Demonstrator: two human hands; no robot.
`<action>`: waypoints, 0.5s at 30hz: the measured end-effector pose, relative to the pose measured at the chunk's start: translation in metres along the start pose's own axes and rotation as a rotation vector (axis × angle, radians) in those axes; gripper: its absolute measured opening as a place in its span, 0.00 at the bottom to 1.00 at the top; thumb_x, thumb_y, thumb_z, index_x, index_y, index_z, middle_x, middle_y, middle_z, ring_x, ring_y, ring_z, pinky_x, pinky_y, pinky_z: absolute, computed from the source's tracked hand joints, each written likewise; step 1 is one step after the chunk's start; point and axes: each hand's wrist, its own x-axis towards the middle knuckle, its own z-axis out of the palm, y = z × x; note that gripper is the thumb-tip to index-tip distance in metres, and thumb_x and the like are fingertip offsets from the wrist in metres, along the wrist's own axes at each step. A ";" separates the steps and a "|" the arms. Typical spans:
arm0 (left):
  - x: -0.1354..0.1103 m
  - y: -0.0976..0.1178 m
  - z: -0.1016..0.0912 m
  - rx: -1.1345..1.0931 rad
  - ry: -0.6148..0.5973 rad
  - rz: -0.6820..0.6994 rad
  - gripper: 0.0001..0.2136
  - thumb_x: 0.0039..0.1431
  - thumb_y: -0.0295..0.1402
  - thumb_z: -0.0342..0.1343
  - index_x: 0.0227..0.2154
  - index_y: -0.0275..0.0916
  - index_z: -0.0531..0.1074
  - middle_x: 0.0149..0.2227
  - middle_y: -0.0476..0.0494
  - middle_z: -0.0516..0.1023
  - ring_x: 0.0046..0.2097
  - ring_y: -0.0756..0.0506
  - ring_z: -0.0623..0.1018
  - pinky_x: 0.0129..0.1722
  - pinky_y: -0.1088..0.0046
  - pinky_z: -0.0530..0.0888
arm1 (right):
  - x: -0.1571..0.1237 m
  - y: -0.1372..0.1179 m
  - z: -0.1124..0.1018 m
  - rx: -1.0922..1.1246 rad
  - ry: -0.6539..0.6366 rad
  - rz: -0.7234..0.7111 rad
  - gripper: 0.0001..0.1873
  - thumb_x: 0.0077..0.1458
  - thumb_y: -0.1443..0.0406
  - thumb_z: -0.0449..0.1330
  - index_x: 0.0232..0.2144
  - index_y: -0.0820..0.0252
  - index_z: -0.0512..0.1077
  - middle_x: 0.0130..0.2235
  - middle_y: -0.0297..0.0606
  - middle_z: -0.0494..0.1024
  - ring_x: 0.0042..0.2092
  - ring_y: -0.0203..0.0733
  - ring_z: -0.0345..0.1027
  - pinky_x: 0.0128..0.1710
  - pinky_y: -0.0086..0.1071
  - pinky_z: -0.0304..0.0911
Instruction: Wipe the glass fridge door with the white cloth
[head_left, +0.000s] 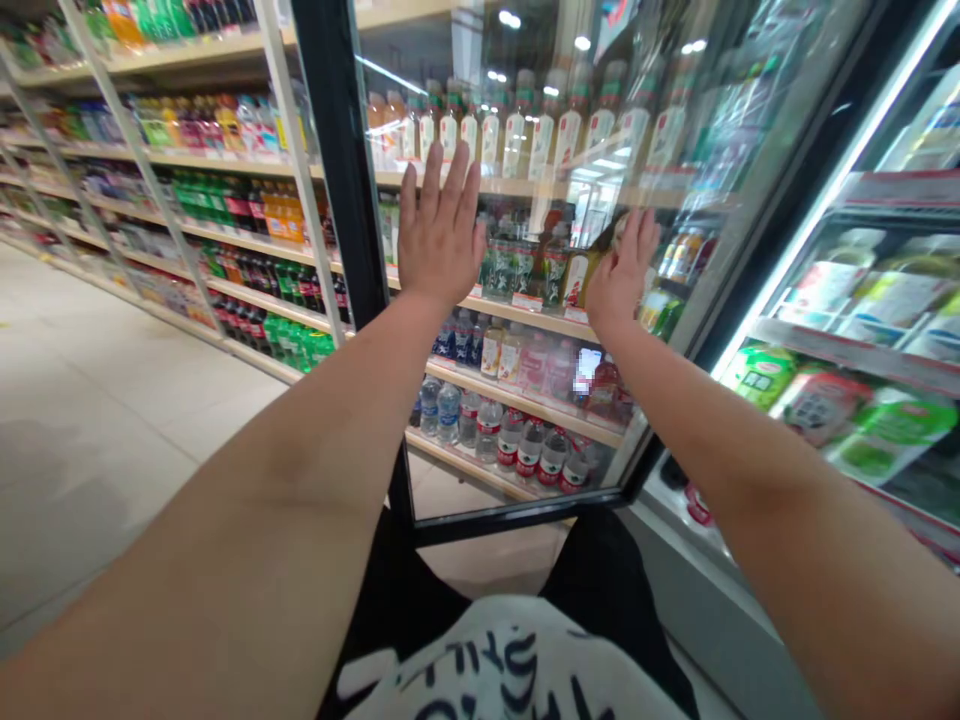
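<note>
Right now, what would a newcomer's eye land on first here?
Probably the two bare hands mid-picture: the left hand and the right hand, fingers pointing up, against or just in front of a black-framed glass door. Next, the bright light strip slanting down the right side, beside stocked drinks. Then the long shelves of colourful bottles at left.

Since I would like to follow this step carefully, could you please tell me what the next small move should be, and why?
Probably to turn the right hand flatter toward the glass door, so both palms could bear evenly: the left hand faces it palm-forward, whereas the right looks turned more sideways. Whether either palm touches the glass door is unclear.
</note>
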 end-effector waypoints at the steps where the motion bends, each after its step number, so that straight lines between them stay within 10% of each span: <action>1: 0.000 0.000 0.000 0.006 0.002 0.001 0.31 0.74 0.44 0.39 0.76 0.43 0.46 0.76 0.64 0.40 0.76 0.42 0.32 0.75 0.46 0.26 | -0.002 -0.009 0.001 -0.017 -0.024 0.029 0.36 0.67 0.67 0.40 0.75 0.66 0.50 0.76 0.46 0.44 0.78 0.48 0.26 0.76 0.58 0.35; 9: -0.004 0.013 -0.014 0.093 -0.011 0.031 0.31 0.73 0.38 0.42 0.76 0.46 0.47 0.77 0.60 0.40 0.75 0.49 0.27 0.75 0.54 0.26 | -0.014 -0.085 -0.005 0.016 -0.235 -0.180 0.33 0.75 0.60 0.37 0.77 0.63 0.45 0.78 0.40 0.38 0.78 0.44 0.21 0.78 0.49 0.33; 15: -0.017 0.063 -0.004 0.005 -0.206 0.255 0.29 0.70 0.32 0.39 0.73 0.34 0.54 0.74 0.40 0.55 0.76 0.43 0.49 0.76 0.58 0.51 | -0.018 -0.094 -0.016 0.244 -0.272 -0.279 0.35 0.74 0.61 0.30 0.77 0.55 0.23 0.76 0.25 0.45 0.77 0.31 0.38 0.77 0.32 0.46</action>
